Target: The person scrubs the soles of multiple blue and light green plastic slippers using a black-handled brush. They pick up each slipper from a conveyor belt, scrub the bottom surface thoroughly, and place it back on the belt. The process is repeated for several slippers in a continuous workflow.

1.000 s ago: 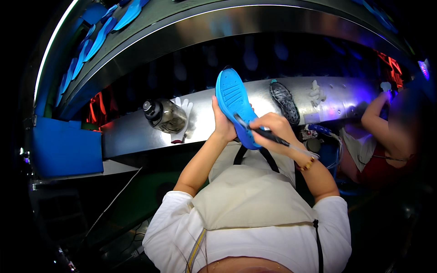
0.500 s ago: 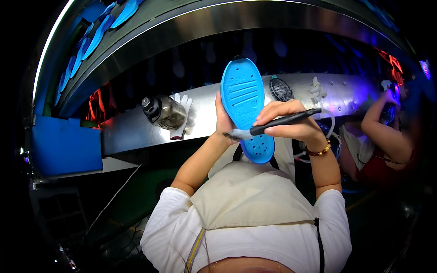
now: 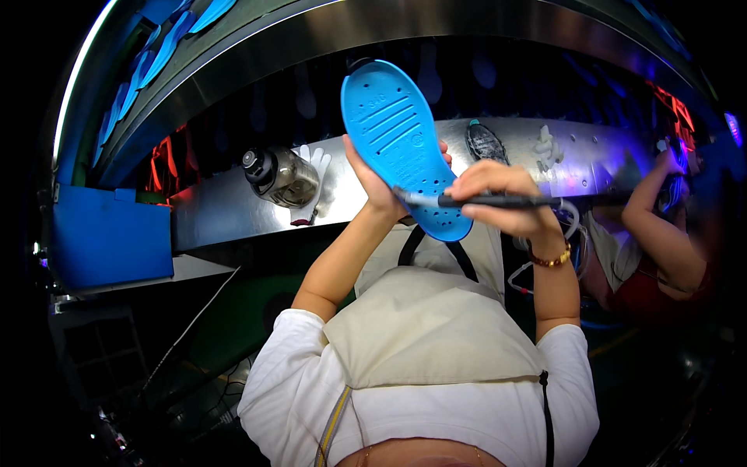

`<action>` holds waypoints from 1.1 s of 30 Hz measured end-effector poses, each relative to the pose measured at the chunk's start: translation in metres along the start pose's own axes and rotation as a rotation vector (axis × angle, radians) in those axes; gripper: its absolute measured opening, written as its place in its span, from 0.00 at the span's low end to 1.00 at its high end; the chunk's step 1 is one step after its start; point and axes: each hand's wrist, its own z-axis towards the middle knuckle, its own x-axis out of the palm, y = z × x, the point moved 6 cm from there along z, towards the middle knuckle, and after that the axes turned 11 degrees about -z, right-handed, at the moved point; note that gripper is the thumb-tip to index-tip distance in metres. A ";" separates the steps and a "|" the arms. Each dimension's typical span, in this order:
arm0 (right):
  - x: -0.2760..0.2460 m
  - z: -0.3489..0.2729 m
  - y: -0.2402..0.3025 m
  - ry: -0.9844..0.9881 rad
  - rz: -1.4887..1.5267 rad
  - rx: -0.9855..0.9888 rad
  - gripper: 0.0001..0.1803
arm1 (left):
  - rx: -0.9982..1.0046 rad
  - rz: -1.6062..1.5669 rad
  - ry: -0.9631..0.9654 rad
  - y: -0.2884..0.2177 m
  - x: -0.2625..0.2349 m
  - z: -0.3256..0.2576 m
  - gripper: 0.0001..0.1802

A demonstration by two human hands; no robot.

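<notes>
A light-blue shoe sole point(image 3: 389, 132) is tilted up before me, its holed narrow end towards my body. My left hand point(image 3: 372, 185) is closed around its side, the thumb along the near edge and fingertips showing at the far edge. In my right hand point(image 3: 498, 180) is a black-handled brush point(image 3: 467, 201), gripped between thumb and fingers. Its pale bristles lie over the lower part of the sole, close to the left edge. A pale tube point(image 3: 572, 216) runs from the back end of the handle.
On the metal ledge point(image 3: 226, 198) stand a dark-lidded bottle point(image 3: 282, 177) and a white glove point(image 3: 315, 167). A dark oval brush point(image 3: 484, 142) and a crumpled white thing point(image 3: 548, 148) lie farther right. Blue soles point(image 3: 163, 58) rest on the upper belt. Another person's arm point(image 3: 657, 229) is at the right.
The sole has moved up and left, and its top has swung left. Bristles that hung past the sole's left edge now lie over its surface; the brush is more level.
</notes>
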 end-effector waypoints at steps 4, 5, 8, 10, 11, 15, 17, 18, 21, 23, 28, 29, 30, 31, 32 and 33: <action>0.006 -0.010 0.010 0.135 0.113 -0.108 0.11 | 0.066 -0.056 0.055 -0.014 0.004 0.003 0.54; 0.001 -0.011 0.006 0.048 0.089 -0.083 0.11 | 0.089 -0.051 0.046 -0.017 0.003 0.004 0.55; 0.001 -0.014 -0.009 -0.053 0.051 0.051 0.13 | 0.079 -0.062 0.053 -0.017 0.002 0.005 0.53; 0.011 -0.016 0.003 0.066 -0.020 -0.056 0.13 | 0.095 -0.018 0.092 -0.022 0.003 0.005 0.51; 0.010 -0.018 0.008 0.126 0.001 -0.093 0.13 | 0.087 -0.048 0.108 -0.025 0.006 0.004 0.53; -0.003 -0.029 -0.013 -0.028 0.293 0.093 0.13 | 0.093 -0.040 0.019 -0.027 0.006 0.005 0.54; -0.002 -0.030 -0.020 -0.117 0.105 0.227 0.13 | 0.086 -0.018 0.047 -0.027 0.007 0.005 0.49; 0.007 -0.028 -0.016 -0.045 0.081 0.130 0.13 | 0.089 0.021 0.099 -0.029 0.007 0.008 0.50; 0.010 -0.030 -0.009 0.071 0.075 -0.052 0.12 | 0.076 0.071 0.147 -0.031 0.012 0.007 0.51; 0.007 -0.034 -0.021 0.048 0.536 -0.002 0.13 | 0.058 0.082 0.140 -0.032 0.022 0.005 0.51; 0.015 -0.032 -0.039 -0.235 0.821 0.249 0.12 | -0.023 -0.026 0.068 -0.019 0.031 0.005 0.51; 0.020 -0.030 -0.034 -0.289 0.950 0.244 0.13 | -0.059 -0.099 0.019 -0.010 0.033 -0.002 0.51; 0.022 -0.029 -0.035 -0.353 0.967 0.275 0.13 | -0.054 -0.075 0.068 0.001 0.037 -0.009 0.50; 0.022 -0.028 -0.029 -0.407 0.979 0.321 0.13 | -0.046 -0.052 0.111 0.010 0.033 -0.014 0.49; 0.019 -0.027 -0.022 -0.285 0.793 0.293 0.13 | -0.154 -0.130 0.144 0.014 0.025 -0.015 0.45; 0.017 -0.029 -0.016 -0.165 0.609 0.268 0.13 | -0.224 -0.179 0.245 0.015 0.018 -0.012 0.39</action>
